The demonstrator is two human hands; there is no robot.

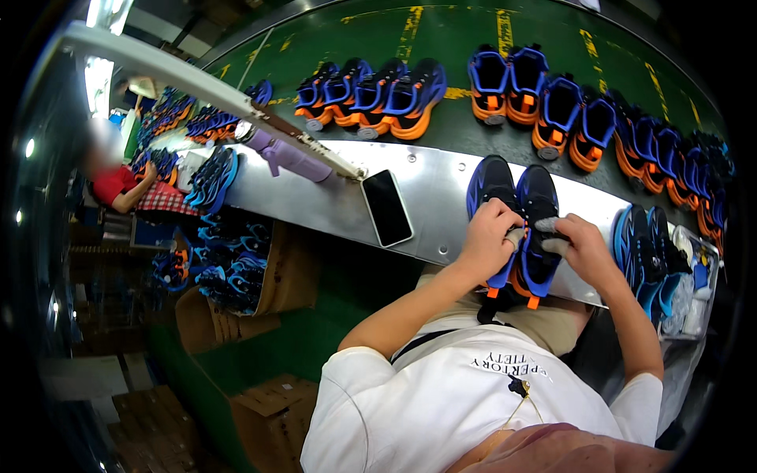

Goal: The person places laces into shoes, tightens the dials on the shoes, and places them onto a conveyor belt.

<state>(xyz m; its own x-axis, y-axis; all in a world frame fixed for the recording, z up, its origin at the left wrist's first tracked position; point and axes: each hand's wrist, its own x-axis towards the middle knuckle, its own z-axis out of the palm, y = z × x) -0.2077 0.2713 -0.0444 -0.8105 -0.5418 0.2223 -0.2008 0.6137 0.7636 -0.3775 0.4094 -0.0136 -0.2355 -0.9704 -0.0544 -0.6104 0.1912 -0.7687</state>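
A pair of black and blue sports shoes with orange heel tabs stands side by side on the metal bench in front of me, heels toward my body. My left hand (495, 238) is closed in a pinch over the lacing of the left shoe (495, 175). My right hand (582, 243) has grey coverings on thumb and forefinger. Those fingers curl in at the lacing of the right shoe (539, 188). Anything thin between the fingertips of either hand is too small to make out.
A phone (386, 208) and a lilac bottle (290, 161) lie left on the bench (441, 162), by a metal post (229, 94). More shoes (558, 110) line the far side. Right are blue-soled shoes (635, 252) and a tray (708, 296). A co-worker (114, 185) handles shoes far left.
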